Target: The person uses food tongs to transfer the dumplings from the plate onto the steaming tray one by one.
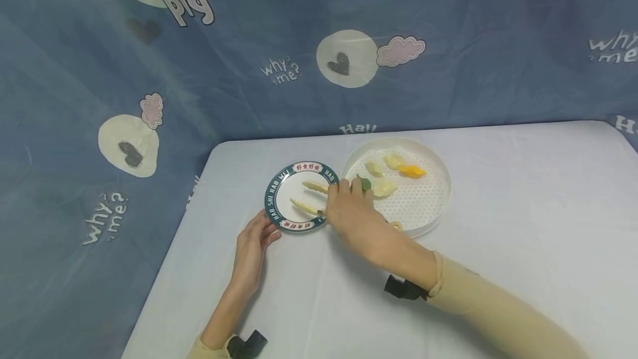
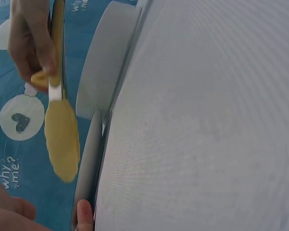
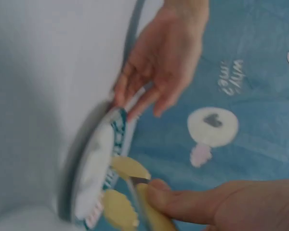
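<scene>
Across the white tabletop (image 1: 498, 270), draped flat under everything, backed by a blue cartoon-print cloth (image 1: 75, 126) with "why? me?" lettering. Next in size, right of centre: round white perforated steamer tray (image 1: 433, 198), carrying pale dumplings (image 1: 384, 187), one orange dumpling (image 1: 412, 170) and a green piece (image 1: 366, 184) just by the right hand's fingertips. Touching the tray's left side: small white plate (image 1: 273, 193) with a dark green lettered rim, two pale yellow dumplings (image 1: 315, 186) lying on it, one behind the other.

Over the gap between plate and tray: right hand (image 1: 351, 212), fingers curled around a yellow-tipped pair of tongs (image 2: 58, 91), thumb pressed along the handle in the right wrist view. Tongs' broad yellow tip over the plate, down by the nearer dumpling (image 1: 305, 206); cannot tell whether tip and dumpling touch. Seen from the left wrist view: tongs' flat yellow end hanging above the plate's edge, metal stem pinched between fingers.

At the plate's near-left rim: left hand (image 1: 251, 248), fingers relaxed and slightly spread, fingertips (image 3: 120, 98) resting against the rim, nothing gripped. Black wrist straps (image 1: 404, 288) on both beige sleeves.
</scene>
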Demonstrator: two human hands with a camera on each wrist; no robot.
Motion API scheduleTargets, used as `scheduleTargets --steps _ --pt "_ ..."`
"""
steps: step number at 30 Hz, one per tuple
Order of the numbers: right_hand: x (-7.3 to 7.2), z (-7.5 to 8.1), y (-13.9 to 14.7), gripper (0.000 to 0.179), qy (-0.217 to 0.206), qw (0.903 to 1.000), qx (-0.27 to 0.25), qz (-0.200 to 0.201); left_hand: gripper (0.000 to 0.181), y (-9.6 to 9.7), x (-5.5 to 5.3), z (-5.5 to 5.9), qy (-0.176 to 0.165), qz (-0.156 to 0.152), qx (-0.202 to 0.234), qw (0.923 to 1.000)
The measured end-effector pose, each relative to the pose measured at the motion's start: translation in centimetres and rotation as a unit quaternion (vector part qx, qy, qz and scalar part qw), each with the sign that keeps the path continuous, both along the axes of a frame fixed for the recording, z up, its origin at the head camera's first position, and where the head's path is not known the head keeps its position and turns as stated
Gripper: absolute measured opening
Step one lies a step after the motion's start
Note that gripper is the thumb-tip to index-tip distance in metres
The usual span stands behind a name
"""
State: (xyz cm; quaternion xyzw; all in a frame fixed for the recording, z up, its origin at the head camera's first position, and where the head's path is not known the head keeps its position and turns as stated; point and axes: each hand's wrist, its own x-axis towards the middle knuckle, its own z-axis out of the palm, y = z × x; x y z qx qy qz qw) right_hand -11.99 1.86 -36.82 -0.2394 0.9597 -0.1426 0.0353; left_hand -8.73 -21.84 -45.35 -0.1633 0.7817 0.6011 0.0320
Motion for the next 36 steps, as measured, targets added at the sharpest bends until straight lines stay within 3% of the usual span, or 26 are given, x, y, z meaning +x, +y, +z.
scheduleTargets --steps 5,10,21,27,36 --pt "-0.4 -1.6 -2.6 0.03 0.034 0.999 0.029 -0.001 0.061 0.0 0.0 0.0 0.0 0.002 0.003 1.0" --pt "0.1 -3.1 -3.4 0.041 0.099 0.9927 0.067 0.011 0.061 0.0 -0.1 0.1 -0.001 0.006 0.001 1.0" --pt "1.4 -5.5 -3.8 0.069 0.182 0.9732 0.14 -0.001 0.061 0.0 -0.1 0.2 -0.003 0.006 0.006 1.0" --pt "1.8 -6.2 -3.9 0.085 0.18 0.9714 0.154 -0.017 0.062 0.0 -0.2 0.1 0.002 0.003 0.007 1.0" --pt "2.2 -5.9 -3.1 0.091 0.124 0.9886 0.074 -0.041 0.062 -0.1 -0.2 0.2 0.001 -0.002 0.0 1.0"
